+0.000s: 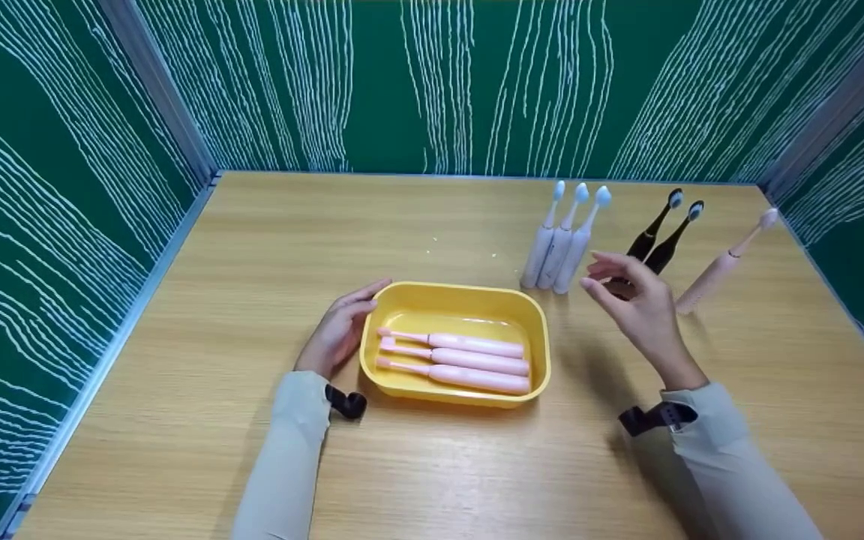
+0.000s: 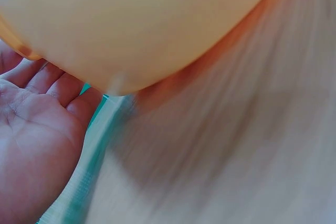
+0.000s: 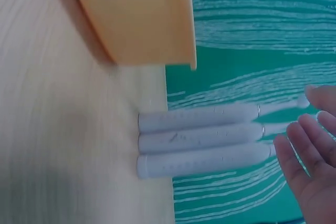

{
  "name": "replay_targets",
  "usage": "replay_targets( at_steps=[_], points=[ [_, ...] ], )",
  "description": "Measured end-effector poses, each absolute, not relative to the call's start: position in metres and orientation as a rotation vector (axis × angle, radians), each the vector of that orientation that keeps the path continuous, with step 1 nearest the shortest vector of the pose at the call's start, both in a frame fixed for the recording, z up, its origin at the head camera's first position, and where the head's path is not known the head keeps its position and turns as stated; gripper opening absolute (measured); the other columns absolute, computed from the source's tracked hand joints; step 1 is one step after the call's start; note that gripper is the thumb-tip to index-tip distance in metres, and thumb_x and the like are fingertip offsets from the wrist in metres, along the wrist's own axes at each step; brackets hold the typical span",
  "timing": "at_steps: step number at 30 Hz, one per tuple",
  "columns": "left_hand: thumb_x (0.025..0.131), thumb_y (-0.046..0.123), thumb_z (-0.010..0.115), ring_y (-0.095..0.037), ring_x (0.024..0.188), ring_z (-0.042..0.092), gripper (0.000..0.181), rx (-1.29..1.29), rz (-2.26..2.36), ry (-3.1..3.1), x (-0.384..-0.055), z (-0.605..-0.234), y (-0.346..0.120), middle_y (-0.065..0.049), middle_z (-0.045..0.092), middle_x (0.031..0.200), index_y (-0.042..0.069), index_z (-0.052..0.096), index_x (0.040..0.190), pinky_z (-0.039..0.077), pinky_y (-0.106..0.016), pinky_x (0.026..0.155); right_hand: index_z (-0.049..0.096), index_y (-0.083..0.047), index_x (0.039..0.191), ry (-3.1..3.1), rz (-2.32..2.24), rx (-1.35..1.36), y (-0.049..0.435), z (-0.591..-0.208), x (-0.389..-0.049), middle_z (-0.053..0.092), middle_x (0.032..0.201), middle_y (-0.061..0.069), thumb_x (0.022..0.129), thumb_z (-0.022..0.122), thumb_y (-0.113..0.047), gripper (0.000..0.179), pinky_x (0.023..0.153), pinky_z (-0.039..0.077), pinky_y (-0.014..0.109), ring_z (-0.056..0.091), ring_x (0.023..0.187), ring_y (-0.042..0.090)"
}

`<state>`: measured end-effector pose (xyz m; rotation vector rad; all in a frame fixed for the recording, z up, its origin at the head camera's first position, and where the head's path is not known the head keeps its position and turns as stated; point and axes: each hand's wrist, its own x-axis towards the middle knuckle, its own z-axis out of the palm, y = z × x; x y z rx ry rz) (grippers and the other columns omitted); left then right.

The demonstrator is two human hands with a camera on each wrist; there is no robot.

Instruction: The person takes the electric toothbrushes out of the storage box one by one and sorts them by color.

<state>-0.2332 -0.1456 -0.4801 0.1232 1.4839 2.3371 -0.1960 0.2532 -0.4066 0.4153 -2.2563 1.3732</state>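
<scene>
My left hand [image 1: 338, 330] rests against the left end of a yellow plastic bin [image 1: 456, 289], its fingers touching the outer wall near the far corner. In the left wrist view, the palm [image 2: 39, 129] faces the bin's side. Three pink electric toothbrushes [image 1: 478, 360] lie side by side inside, heads to the left. My right hand [image 1: 646, 307] is in the air right of the bin, thumb and forefinger apart, with nothing between them. Just beyond it stand three white electric toothbrushes [image 1: 556, 255], close together; they also show in the right wrist view [image 3: 205, 140].
Two black electric toothbrushes [image 1: 664, 247] stand behind my right hand, their lower parts hidden by it. A single pink electric toothbrush [image 1: 717, 274] stands farther right. Green panels with white wavy lines [image 1: 379, 90] border the wooden table [image 1: 214, 285] at the back and sides.
</scene>
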Motion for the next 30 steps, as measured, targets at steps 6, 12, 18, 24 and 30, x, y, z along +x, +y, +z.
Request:
replay_targets(
  at_steps=[6, 12, 18, 24, 30],
  points=[
    [0.097, 0.002, 0.037, -0.027, 0.142, 0.033, 0.048, 0.104, 2.332, 1.494, -0.233, -0.479, -0.145, -0.014, 0.032, 0.155, -0.002, 0.035, 0.146, 0.03, -0.034, 0.118, 0.063, 0.0, 0.12, -2.382, 1.382, 0.503, 0.237, -0.396, -0.198, 0.069, 0.104, 0.015, 0.084, 0.071, -0.005, 0.038, 0.078, 0.054, 0.012, 0.063, 0.092, 0.005],
    [0.097, 0.002, 0.038, -0.027, 0.142, 0.034, 0.048, 0.077, 2.335, 1.49, -0.233, -0.479, -0.145, -0.014, 0.034, 0.155, -0.002, 0.036, 0.145, 0.031, -0.034, 0.117, 0.063, 0.002, 0.119, -2.486, 1.343, 0.601, 0.219, -0.388, -0.203, 0.069, 0.104, 0.014, 0.084, 0.072, -0.009, 0.038, 0.08, 0.055, 0.013, 0.065, 0.094, 0.02],
    [0.097, 0.002, 0.038, -0.027, 0.141, 0.034, 0.048, 0.085, 2.333, 1.5, -0.233, -0.48, -0.145, -0.014, 0.034, 0.154, -0.002, 0.037, 0.145, 0.031, -0.034, 0.117, 0.062, -0.001, 0.121, -2.58, 1.317, 0.701, 0.204, -0.385, -0.209, 0.069, 0.105, 0.014, 0.086, 0.071, -0.009, 0.037, 0.083, 0.057, 0.022, 0.067, 0.094, 0.025],
    [0.098, 0.002, 0.036, -0.027, 0.142, 0.032, 0.049, 0.114, 2.326, 1.481, -0.233, -0.48, -0.145, -0.013, 0.031, 0.156, -0.002, 0.034, 0.146, 0.03, -0.035, 0.118, 0.06, -0.002, 0.124, -2.737, 1.32, 0.737, 0.191, -0.383, -0.216, 0.067, 0.109, 0.016, 0.087, 0.07, -0.014, 0.04, 0.088, 0.057, 0.042, 0.065, 0.098, 0.026],
    [0.098, 0.001, 0.037, -0.026, 0.143, 0.032, 0.048, 0.09, 2.337, 1.482, -0.234, -0.481, -0.144, -0.011, 0.031, 0.156, -0.001, 0.036, 0.145, 0.029, -0.035, 0.118, 0.06, -0.003, 0.125, -2.833, 1.297, 0.809, 0.178, -0.382, -0.224, 0.067, 0.108, 0.015, 0.086, 0.072, -0.018, 0.044, 0.089, 0.057, 0.044, 0.064, 0.098, 0.026]
  ],
)
